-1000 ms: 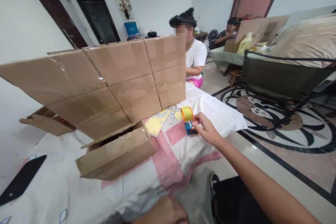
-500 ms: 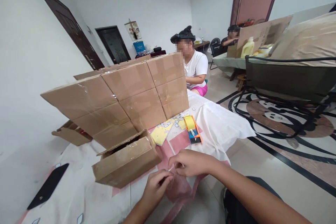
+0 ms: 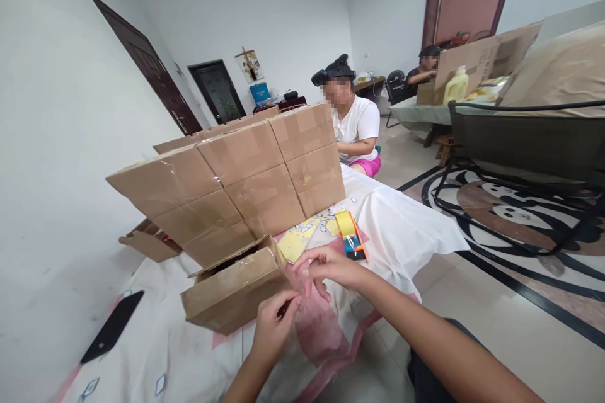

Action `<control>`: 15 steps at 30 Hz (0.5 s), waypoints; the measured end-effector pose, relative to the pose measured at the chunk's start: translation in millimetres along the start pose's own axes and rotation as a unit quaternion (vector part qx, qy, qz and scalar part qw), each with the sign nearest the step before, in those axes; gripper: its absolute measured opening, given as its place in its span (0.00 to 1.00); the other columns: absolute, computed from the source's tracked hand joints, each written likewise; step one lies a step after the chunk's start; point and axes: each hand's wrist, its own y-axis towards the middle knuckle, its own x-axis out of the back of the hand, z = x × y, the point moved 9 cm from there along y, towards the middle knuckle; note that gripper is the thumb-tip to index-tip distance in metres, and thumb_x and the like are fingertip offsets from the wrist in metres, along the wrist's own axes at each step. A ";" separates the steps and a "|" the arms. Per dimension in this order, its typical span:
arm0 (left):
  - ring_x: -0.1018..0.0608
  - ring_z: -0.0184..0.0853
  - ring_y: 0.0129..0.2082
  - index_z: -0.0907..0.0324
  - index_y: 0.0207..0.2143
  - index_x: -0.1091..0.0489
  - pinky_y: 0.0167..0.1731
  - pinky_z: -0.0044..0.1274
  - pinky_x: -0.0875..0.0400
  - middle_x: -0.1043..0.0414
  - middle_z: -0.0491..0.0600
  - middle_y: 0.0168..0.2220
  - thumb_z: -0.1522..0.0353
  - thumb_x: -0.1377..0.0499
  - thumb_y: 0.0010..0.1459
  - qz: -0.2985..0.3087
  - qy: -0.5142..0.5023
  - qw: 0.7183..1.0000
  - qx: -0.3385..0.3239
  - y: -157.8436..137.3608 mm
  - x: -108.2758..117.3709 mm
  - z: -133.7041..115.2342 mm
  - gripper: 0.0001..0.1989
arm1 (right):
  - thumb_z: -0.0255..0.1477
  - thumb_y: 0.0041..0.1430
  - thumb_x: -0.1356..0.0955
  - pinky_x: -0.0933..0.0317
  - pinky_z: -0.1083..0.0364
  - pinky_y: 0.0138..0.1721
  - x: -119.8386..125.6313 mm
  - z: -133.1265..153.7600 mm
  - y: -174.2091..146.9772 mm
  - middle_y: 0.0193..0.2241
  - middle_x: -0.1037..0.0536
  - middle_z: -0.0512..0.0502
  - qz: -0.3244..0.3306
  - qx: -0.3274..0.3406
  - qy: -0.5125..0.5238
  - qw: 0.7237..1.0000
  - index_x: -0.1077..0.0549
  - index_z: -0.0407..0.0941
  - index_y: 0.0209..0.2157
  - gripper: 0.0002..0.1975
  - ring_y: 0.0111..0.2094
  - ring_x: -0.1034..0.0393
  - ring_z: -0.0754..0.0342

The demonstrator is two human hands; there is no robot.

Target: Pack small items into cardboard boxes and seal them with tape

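Note:
My left hand (image 3: 276,318) is closed in a pinch at the front of the cloth-covered table. Whatever its fingertips hold is too small to make out. Just beyond it, my right hand (image 3: 328,271) has its fingers apart and slightly smeared, with nothing plain between them. Left of both hands sits a small cardboard box (image 3: 236,296), a dark gap showing along its top. A tape dispenser (image 3: 350,236) with an orange frame and a yellow roll lies beyond my right hand.
Behind the small box stands a wall of stacked cardboard boxes (image 3: 259,170). A black flat object (image 3: 112,326) lies at the left, near another opened box (image 3: 151,240). A co-worker in a white shirt (image 3: 357,126) sits past the stack. A folding chair (image 3: 524,157) stands at right.
The right hand's fingers have spread from a pinch and lifted slightly away from my left hand, which stays pinched. The whole view has shifted a little, moving the scene rightward.

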 end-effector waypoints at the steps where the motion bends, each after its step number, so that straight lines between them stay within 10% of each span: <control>1: 0.23 0.29 0.23 0.58 0.31 0.23 0.27 0.17 0.33 0.24 0.44 0.23 0.65 0.42 0.65 -0.005 0.003 1.000 0.004 -0.3 2.6 0.1 0.11 | 0.37 0.54 0.28 0.48 0.62 0.15 -0.4 -0.4 0.8 0.24 0.19 0.47 0.008 -0.003 0.030 1.000 0.26 0.40 0.42 0.18 0.11 0.36 0.60; 7: 0.26 0.29 0.22 0.59 0.28 0.24 0.25 0.18 0.35 0.27 0.44 0.22 0.63 0.41 0.64 -0.035 0.020 0.999 0.036 -10.8 17.3 11.6 0.14 | 0.35 0.52 0.35 0.40 0.56 0.17 6.8 2.6 7.7 0.36 0.16 0.36 0.029 0.026 0.174 0.984 0.27 0.39 0.40 0.17 0.15 0.29 0.54; 15: 0.27 0.29 0.22 0.59 0.27 0.25 0.25 0.19 0.35 0.27 0.44 0.21 0.61 0.41 0.64 -0.045 0.016 0.997 0.064 -17.2 21.4 23.9 0.16 | 0.31 0.48 0.26 0.46 0.62 0.17 28.2 0.5 18.2 0.34 0.16 0.42 -0.091 0.039 0.074 0.992 0.27 0.41 0.37 0.15 0.17 0.28 0.59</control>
